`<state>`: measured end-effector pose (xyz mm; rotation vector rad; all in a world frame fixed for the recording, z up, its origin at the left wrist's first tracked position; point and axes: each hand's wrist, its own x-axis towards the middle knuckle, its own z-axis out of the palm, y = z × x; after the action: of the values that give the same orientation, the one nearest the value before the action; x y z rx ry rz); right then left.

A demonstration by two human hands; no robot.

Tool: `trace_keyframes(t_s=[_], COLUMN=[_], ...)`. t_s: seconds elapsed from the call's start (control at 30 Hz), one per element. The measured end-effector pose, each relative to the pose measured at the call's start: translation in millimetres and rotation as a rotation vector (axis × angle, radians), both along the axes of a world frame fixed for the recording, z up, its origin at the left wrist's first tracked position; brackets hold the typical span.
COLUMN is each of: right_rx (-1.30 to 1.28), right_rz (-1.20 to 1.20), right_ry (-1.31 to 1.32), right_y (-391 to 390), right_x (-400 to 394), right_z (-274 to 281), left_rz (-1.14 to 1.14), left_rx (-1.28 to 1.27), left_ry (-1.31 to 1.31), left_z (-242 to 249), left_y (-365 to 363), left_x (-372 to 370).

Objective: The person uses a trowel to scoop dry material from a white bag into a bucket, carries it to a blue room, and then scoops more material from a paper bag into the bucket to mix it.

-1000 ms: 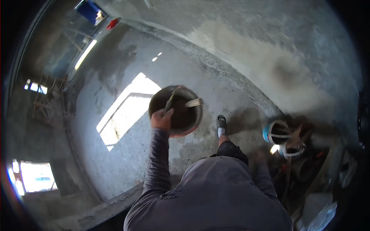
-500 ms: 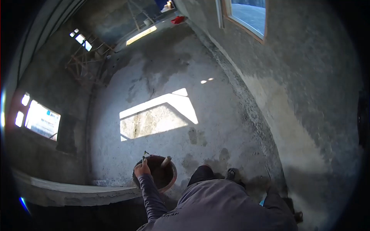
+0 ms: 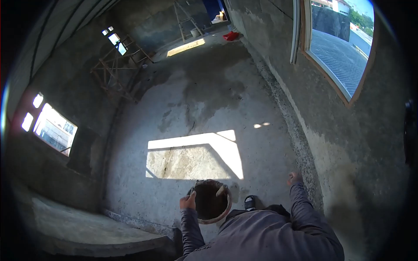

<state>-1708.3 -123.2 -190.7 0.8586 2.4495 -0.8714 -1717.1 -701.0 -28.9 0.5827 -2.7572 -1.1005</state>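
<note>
- One bucket (image 3: 216, 219) shows in my feed, its edge clamped by the left hand (image 3: 188, 201).
- I see it left of the sandalled foot (image 3: 250, 202), near the sunlit patch (image 3: 191, 161), a pale handle (image 3: 222, 190) inside.
- Well apart, the right hand (image 3: 295, 178) looks too small for me to tell whether its fingers are closed.

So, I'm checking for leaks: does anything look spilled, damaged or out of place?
An irregular dark patch beyond the sunlight stands out against the paler grey concrete floor; it may be damp, though I can't tell. The round dark bucket in the left hand is mouth-up, nothing pouring out.
</note>
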Motion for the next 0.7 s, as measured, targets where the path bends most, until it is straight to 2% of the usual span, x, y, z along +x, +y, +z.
trace_keyframes(t_s=[0.03,0.1,0.13,0.2,0.27,0.33,0.43,0.53,0.63,0.7], right_rx=[-0.007,0.187,0.188,0.078,0.055,0.061,0.071,-0.113,-0.378,-0.153], right_rz=[-0.019,0.088,0.078,0.063,0.128,-0.231,-0.066,-0.128,-0.271,0.255], right_ry=[-0.011,0.022,0.005,-0.197,-0.354,-0.505,-0.607,-0.626,-0.691,-0.333], right_y=[-3.4,-5.0,1.5,17.6,72.9,92.6,115.0,134.0,144.7,202.6], right_x=[-5.0,9.5,16.0,31.8,51.8,70.1,60.4,-13.3,-152.1,-219.0], right_z=[-12.7,-41.1,-36.0,-20.9,-112.0,-122.5,-108.4,-117.5,-106.6,-247.0], left_rz=[-0.028,-0.051,-0.044,-0.052,0.051,0.127,0.189,0.281,0.242,0.264], left_rx=[0.051,0.106,0.177,0.249,0.438,0.534,0.594,0.67,0.436,0.402], left_ry=[0.016,-0.006,0.005,0.0,0.038,0.017,0.094,0.13,0.142,0.151], left_z=[6.9,7.8,4.2,9.1,26.2,21.4,29.6,44.1,48.7,72.9], left_y=[15.8,40.0,50.9,70.2,91.6,97.2,104.6,131.3,139.3,157.5], left_x=[-24.2,-54.0,-76.2,-123.5,-174.8,-233.7,-305.6,-376.8,-431.5,-475.9])
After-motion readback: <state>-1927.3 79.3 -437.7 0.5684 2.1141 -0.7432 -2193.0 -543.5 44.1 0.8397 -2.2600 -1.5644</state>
